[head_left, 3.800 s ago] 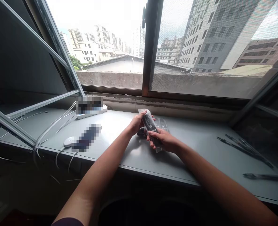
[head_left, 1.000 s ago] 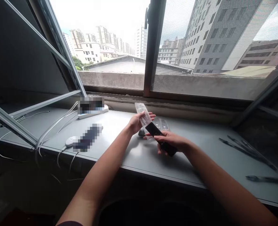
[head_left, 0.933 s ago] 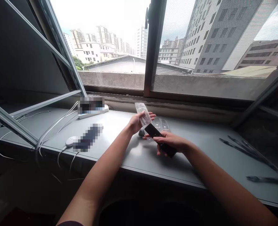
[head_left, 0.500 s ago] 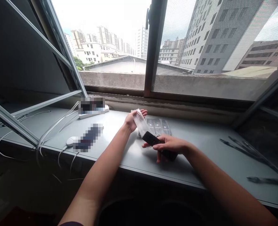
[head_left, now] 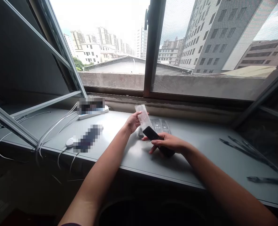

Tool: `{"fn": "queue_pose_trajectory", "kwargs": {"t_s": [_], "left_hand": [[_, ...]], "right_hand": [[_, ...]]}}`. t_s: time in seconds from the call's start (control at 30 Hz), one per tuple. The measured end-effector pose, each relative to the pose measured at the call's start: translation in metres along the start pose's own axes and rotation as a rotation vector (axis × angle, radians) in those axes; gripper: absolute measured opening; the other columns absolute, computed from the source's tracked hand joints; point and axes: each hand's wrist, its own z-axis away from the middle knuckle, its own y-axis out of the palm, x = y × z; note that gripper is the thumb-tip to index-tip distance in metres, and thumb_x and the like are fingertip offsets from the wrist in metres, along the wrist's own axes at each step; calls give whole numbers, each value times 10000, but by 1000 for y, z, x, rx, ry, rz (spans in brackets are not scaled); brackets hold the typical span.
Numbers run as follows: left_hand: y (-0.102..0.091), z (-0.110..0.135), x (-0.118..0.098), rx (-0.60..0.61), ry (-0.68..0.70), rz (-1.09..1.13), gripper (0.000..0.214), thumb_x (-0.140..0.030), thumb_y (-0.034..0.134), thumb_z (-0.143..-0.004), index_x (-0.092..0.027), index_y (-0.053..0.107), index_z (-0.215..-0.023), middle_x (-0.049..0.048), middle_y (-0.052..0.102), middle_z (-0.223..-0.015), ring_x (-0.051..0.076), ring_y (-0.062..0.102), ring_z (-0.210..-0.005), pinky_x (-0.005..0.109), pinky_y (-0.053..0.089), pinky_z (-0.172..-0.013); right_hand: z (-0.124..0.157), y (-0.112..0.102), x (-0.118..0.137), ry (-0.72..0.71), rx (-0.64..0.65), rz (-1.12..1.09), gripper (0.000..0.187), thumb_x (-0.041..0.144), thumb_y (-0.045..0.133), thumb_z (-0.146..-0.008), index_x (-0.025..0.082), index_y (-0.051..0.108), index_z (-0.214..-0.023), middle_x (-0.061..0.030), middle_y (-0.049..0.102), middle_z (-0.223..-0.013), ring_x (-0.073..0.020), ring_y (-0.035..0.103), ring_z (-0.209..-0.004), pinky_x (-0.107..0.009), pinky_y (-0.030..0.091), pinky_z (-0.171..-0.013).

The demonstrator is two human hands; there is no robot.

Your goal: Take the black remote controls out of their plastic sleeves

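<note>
A clear plastic sleeve (head_left: pixel 144 116) is pinched at its side by my left hand (head_left: pixel 133 122), thumb on top. The sleeve's lower end meets the tip of a black remote control (head_left: pixel 151 133); whether the remote's end is inside it, I cannot tell. My right hand (head_left: pixel 164 141) grips the remote around its middle, with some fingers underneath. Behind both hands, several wrapped remote controls (head_left: pixel 161 125) lie side by side on the grey table (head_left: pixel 139 157), partly hidden by the sleeve and my right hand.
To the left are a white power strip (head_left: pixel 91 116), a blurred-out dark object (head_left: pixel 88 139), a white round charger (head_left: pixel 70 142) and loose cables. A metal frame (head_left: pixel 65 59) leans at left. Black straps (head_left: pixel 251 153) lie at right. A window stands behind the table.
My left hand has gone from an open palm under the sleeve to pinching it. The sleeve has tilted more upright, and the remote control has shifted slightly.
</note>
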Motion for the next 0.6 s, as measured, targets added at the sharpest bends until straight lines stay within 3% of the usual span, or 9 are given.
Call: {"fn": "queue_pose_trajectory", "kwargs": {"t_s": [0.17,0.33,0.4,0.5,0.6], "left_hand": [[-8,-9,1,-120,61,-111,274,-144,763,-747,-144,763,-1022,55,759,-900,115,640,-682,216,515,-626],[-45,-9,-24,-286,187,-475,510,-146,725,-752,-184,740,-1261,54,777,-961,120,625,-652,230,425,-564],[-66,-3,-32,-359,154,-621,632,-172,720,-775,-169,672,-1405,73,784,-978,152,658,-678,259,444,-580],[-87,8,-37,-369,74,-934,743,-221,714,-831,-145,564,-1555,86,792,-985,210,715,-782,296,504,-675],[-85,16,-35,-385,25,-1322,713,-302,672,-914,-123,525,-1589,161,786,-1174,308,739,-1062,357,546,-873]], "right_hand": [[-4,-1,-5,-3,-19,-49,578,505,818,-990,183,727,-1461,-213,745,-1426,-329,836,-1048,-255,624,-550],[-3,-3,-8,46,11,-112,584,504,768,-1034,158,676,-1495,-195,835,-1169,-233,827,-799,-247,603,-554],[-5,-4,-9,46,-27,-147,565,514,757,-1039,161,683,-1474,-155,843,-1037,-204,794,-719,-249,602,-555],[-8,-4,-9,35,-103,-200,557,524,763,-1031,170,683,-1454,-96,808,-908,-176,739,-643,-258,598,-557],[-9,-5,-8,25,-176,-250,537,538,773,-1019,174,690,-1404,-34,730,-792,-136,637,-555,-245,551,-522]]}}
